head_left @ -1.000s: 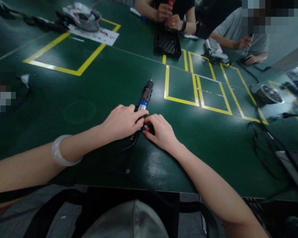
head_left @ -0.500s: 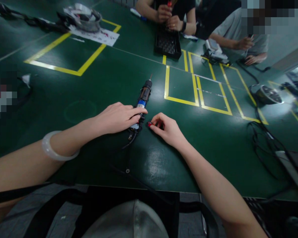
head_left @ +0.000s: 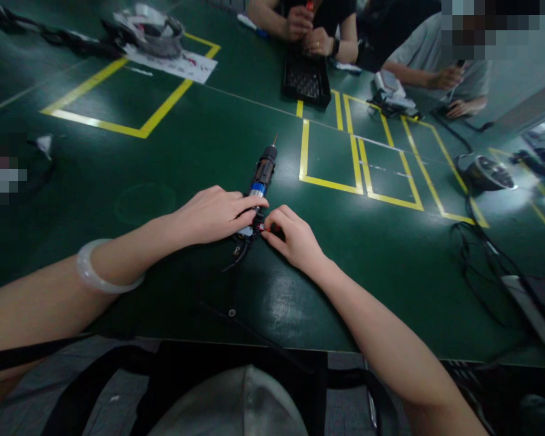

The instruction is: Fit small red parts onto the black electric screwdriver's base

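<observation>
An electric screwdriver lies on the green table, its thin bit pointing away from me. It has a dark front, a blue band and a black cable at the rear. My left hand is laid across its rear part, fingers closed over the body and hiding some of it. Close against the right side of that rear part, my right hand pinches a small red piece between thumb and fingertips. The piece is too small to name, and whether it touches the tool I cannot tell.
Across the green table, a person's hands work above a black tray. Another person sits to the right of them. A round metal container stands on white paper at the back left. Cables run along the right.
My right hand has moved left, bringing the small red piece up to the screwdriver's side. My left hand and the screwdriver have stayed in place.
</observation>
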Demonstrator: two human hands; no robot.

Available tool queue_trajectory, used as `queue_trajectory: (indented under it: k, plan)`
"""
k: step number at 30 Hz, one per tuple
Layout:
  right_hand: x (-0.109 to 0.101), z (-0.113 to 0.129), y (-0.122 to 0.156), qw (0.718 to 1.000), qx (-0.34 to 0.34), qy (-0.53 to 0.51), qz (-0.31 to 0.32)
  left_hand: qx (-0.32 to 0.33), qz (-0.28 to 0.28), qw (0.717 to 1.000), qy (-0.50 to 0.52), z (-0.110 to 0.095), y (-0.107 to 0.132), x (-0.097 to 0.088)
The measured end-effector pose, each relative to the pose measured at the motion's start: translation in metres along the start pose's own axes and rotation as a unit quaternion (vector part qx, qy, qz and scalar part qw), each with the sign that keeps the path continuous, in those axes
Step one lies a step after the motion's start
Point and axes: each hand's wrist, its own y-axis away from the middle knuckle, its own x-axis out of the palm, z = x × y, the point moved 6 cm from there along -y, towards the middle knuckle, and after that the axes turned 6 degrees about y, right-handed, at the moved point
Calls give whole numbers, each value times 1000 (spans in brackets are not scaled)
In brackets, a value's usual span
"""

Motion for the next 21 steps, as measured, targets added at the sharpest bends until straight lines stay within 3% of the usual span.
queue_trajectory:
  k: [13, 21]
  plan:
    - [0, 2, 0, 999, -32, -24, 0, 9, -6, 1000, 2, 0, 0, 0]
    - [-1, 3, 2, 998, -17, -55, 7, 1, 0, 1000, 0, 2, 1, 0]
